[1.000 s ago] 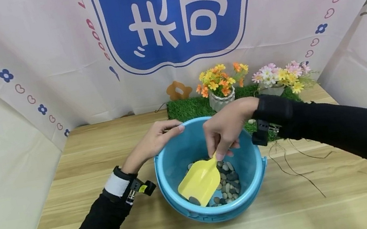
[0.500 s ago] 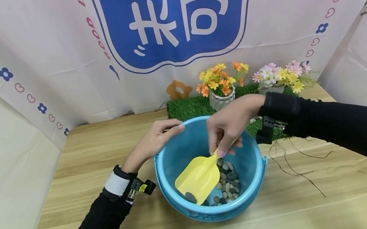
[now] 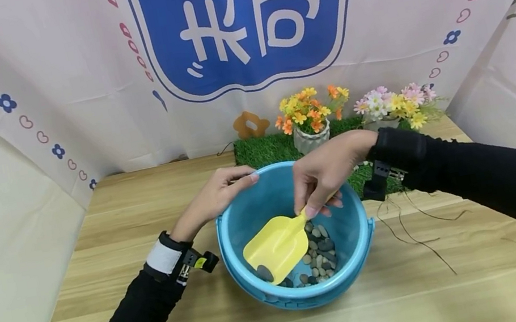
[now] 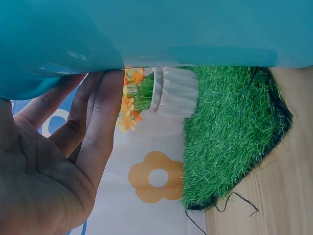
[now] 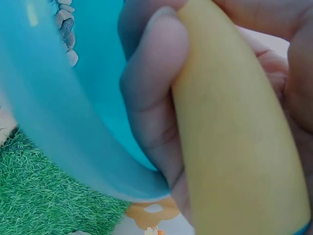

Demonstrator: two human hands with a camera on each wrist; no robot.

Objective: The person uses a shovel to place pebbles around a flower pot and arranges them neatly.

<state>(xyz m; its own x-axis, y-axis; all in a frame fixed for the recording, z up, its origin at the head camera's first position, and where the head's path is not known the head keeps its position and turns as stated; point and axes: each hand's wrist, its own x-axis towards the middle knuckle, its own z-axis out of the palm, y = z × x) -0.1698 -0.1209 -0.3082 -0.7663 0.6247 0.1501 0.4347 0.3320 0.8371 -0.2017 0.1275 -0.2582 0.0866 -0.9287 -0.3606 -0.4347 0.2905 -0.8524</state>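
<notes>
**What the views hide or cut off**

In the head view, the yellow scoop (image 3: 277,247) covers part of the pebbles (image 3: 320,256) in the blue bucket (image 3: 358,229), and its handle is buried inside the right hand (image 3: 324,172). The right wrist view is so close that the scoop and bucket run off every edge, blurred. In the left wrist view, the left hand (image 4: 54,161) is cropped at the frame's left and bottom, and the bucket hides the top of the white flowerpot (image 4: 176,93).

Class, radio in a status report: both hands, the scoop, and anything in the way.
Right hand grips yellow scoop by its handle. Left hand rests on blue bucket rim. One dark pebble on scoop blade, above pebbles. Nothing in the way.
</notes>
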